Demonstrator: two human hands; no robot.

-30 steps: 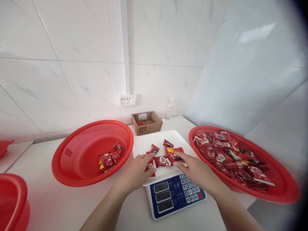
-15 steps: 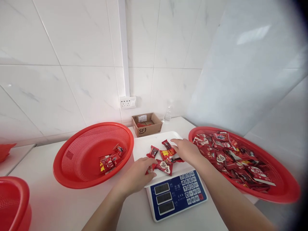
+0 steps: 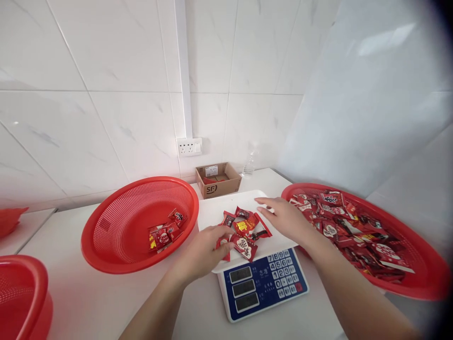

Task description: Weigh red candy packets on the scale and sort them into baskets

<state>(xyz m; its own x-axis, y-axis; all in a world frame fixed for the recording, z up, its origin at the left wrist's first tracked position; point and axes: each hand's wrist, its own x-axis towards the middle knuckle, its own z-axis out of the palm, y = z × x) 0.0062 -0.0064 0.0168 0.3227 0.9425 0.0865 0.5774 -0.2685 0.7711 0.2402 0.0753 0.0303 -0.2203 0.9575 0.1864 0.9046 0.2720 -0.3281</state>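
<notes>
Several small red wrapped snack packets (image 3: 246, 226) lie in a loose cluster on the white tray (image 3: 208, 212) of a digital scale (image 3: 265, 285). My left hand (image 3: 207, 250) curves around the left side of the cluster, thumb and fingers apart. It touches a red packet (image 3: 222, 245) at the near left, partly hidden by the fingers. My right hand (image 3: 283, 215) hovers over the tray's right side, fingers apart and nothing in them. The scale's display digits are too faint to read.
A red basket (image 3: 102, 222) with a few packets stands left. Another red basket (image 3: 424, 269), full of packets, stands right. Behind the scale are an SF cardboard box (image 3: 222, 188) and a clear bottle (image 3: 248, 165). A third red basket (image 3: 38, 283) edges in at lower left.
My right hand has moved right, away from the packets. The packets on the tray sit closer together, a red one now turned at the right. My left hand stays by the cluster.
</notes>
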